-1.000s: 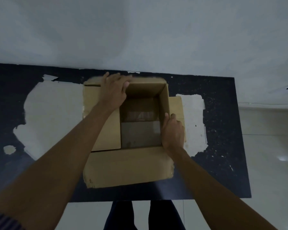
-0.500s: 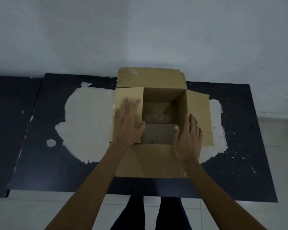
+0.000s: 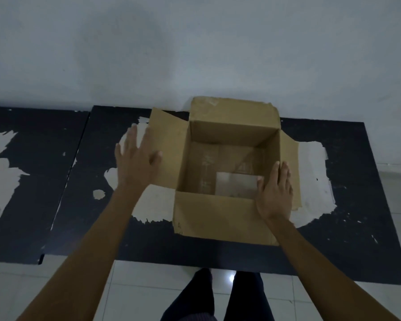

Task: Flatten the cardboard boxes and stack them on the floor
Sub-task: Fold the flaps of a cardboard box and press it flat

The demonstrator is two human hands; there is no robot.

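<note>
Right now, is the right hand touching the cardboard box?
Touching: the head view shows the right hand lying flat on the cardboard box's right flap.

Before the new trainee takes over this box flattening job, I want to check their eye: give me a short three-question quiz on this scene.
1. True or false: the cardboard box is already flattened.
2. Which hand lies on the box's right flap: A) left hand B) right hand?
3. Fill in: the box stands on a dark ___.

Key: 1 false, its flaps stand open; 2 B; 3 mat.
</note>
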